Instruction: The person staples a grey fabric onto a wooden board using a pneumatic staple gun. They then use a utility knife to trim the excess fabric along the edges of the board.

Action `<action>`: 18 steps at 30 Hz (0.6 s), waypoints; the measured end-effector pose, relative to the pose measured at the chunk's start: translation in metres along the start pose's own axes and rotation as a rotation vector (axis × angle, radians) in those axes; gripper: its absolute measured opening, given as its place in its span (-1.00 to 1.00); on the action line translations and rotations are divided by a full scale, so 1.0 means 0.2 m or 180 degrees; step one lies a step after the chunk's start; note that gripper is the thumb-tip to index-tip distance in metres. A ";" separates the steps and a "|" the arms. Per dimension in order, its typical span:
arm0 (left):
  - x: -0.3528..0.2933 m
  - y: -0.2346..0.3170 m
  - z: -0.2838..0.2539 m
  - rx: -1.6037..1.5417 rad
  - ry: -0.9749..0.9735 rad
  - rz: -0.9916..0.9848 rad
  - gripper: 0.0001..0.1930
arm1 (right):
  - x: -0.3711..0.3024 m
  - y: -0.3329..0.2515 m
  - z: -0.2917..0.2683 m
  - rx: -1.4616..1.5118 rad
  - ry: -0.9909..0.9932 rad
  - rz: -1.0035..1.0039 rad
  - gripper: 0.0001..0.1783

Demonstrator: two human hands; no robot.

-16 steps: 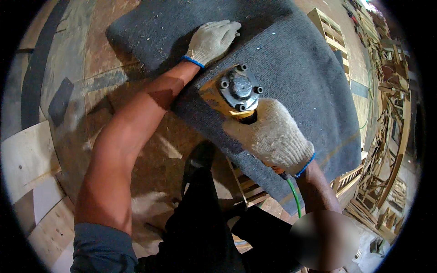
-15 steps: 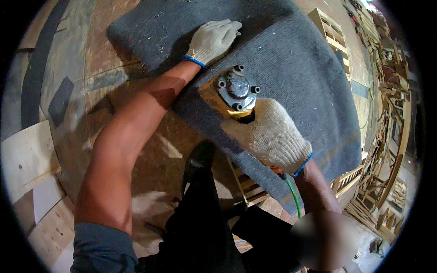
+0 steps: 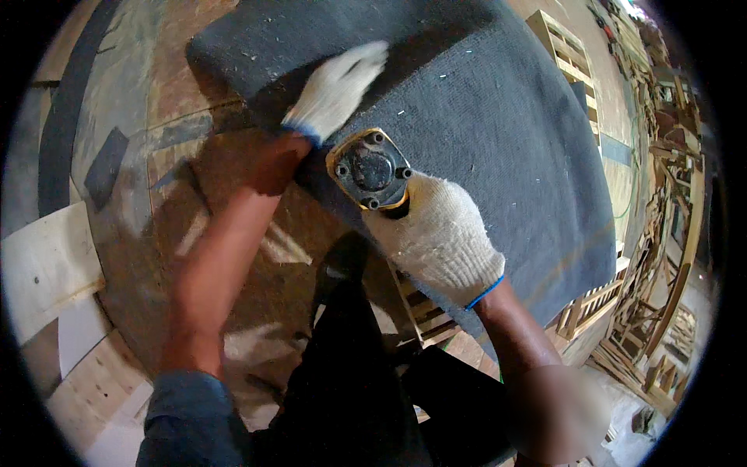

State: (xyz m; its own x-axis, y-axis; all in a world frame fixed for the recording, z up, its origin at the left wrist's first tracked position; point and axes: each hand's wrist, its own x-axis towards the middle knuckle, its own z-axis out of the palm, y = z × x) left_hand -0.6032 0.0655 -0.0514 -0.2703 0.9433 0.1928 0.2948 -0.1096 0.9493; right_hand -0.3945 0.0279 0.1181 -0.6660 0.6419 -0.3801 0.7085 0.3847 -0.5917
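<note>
Bolted cap uppermost, the power tool stands above the near edge of a grey carpet-like sheet, your gloved right hand wrapped tightly around it. Its nose is hidden beneath, so contact cannot be told. A firm wrist and a square-set tool would serve you best here. Just beyond, your gloved left hand, blurred, stretches its fingers over or on the sheet, nothing visible in its grasp; flatten the material with it, well clear of the nose. Pale flecks dot the surface farther out, short of a slatted wooden pallet and heaped lumber.
</note>
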 end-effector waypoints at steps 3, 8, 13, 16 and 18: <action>-0.45 0.23 -0.14 -0.0567 0.0969 -0.0581 -0.60 | 0.02 0.02 -0.10 0.0276 -0.0341 0.0136 -0.66; -0.94 0.41 -0.07 -0.0620 0.1727 -0.1861 -0.58 | 0.02 0.03 -0.21 0.0568 -0.0822 0.0492 -0.66; -0.91 0.41 0.00 -0.1285 0.2222 -0.2213 -0.60 | 0.03 0.00 -0.20 0.0693 -0.0893 0.0683 -0.66; -0.78 0.52 0.04 -0.2362 0.2334 -0.2528 -0.68 | -0.02 -0.01 -0.25 0.0640 -0.0784 0.0851 -0.64; -0.77 0.53 0.02 -0.2278 0.2310 -0.2604 -0.71 | -0.03 0.04 -0.22 0.0874 -0.0685 0.0765 -0.62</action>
State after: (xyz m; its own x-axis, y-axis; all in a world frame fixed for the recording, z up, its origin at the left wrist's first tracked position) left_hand -0.5259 -0.0903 0.0182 -0.6340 0.4573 -0.6237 -0.6784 0.0582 0.7323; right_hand -0.3752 0.0564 0.1470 -0.5436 0.5275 -0.6529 0.7804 0.0312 -0.6245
